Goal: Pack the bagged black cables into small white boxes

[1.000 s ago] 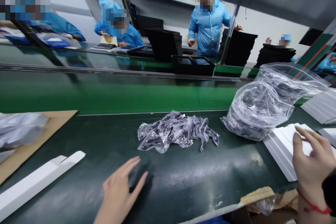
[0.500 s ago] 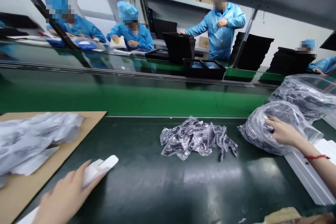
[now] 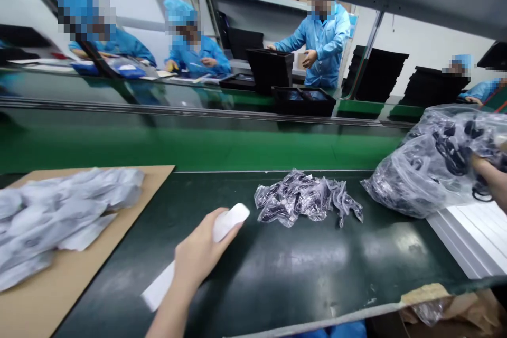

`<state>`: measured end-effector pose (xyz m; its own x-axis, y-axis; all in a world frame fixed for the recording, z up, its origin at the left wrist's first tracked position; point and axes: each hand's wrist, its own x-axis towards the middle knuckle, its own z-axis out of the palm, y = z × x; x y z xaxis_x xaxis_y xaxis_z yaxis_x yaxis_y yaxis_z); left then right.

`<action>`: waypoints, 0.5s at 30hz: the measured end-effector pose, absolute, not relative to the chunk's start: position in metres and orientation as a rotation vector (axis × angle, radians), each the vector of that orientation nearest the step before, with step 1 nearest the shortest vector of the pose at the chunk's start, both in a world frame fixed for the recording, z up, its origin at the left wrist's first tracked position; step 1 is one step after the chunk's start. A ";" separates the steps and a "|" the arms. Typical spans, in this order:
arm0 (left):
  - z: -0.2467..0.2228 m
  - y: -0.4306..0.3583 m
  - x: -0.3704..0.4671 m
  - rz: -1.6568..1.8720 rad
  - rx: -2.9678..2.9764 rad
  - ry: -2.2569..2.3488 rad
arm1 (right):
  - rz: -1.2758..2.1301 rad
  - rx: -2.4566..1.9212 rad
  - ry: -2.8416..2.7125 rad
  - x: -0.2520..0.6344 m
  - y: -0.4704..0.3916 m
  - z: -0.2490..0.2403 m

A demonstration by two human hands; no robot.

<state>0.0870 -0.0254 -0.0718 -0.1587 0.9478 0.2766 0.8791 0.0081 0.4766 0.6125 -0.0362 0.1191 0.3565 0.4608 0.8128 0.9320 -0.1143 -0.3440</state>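
While your left hand (image 3: 198,256) is wrapped around that long white strip (image 3: 222,224), your right hand (image 3: 489,177) is buried in the big plastic bag (image 3: 428,169); can't tell its grip.

Two hands (image 3: 200,253), one white strip (image 3: 206,245) — perhaps four workers (image 3: 322,45).

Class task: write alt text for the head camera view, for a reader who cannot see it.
A left hand grips a long white strip over a dark conveyor belt, while the right hand reaches into a clear bag of black parts. Small bagged parts lie between them.
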 end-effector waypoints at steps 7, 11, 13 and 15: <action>-0.072 -0.049 0.203 1.834 1.652 1.583 | 0.019 -1.569 -1.716 0.492 -0.036 -0.026; -0.077 -0.052 0.245 2.062 1.688 1.171 | 0.090 -1.648 -1.789 0.486 -0.032 -0.114; -0.079 -0.052 0.254 2.057 1.756 1.085 | 0.032 -1.683 -1.763 0.497 -0.041 -0.126; -0.080 -0.055 0.259 2.009 1.781 1.099 | -0.023 -1.668 -1.774 0.505 -0.052 -0.122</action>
<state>0.2586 -0.0548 -0.0795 -0.2282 0.6236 0.7477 0.2935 -0.6881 0.6636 0.5048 -0.0517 -0.1216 0.0651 0.8727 0.4839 0.8847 0.1739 -0.4325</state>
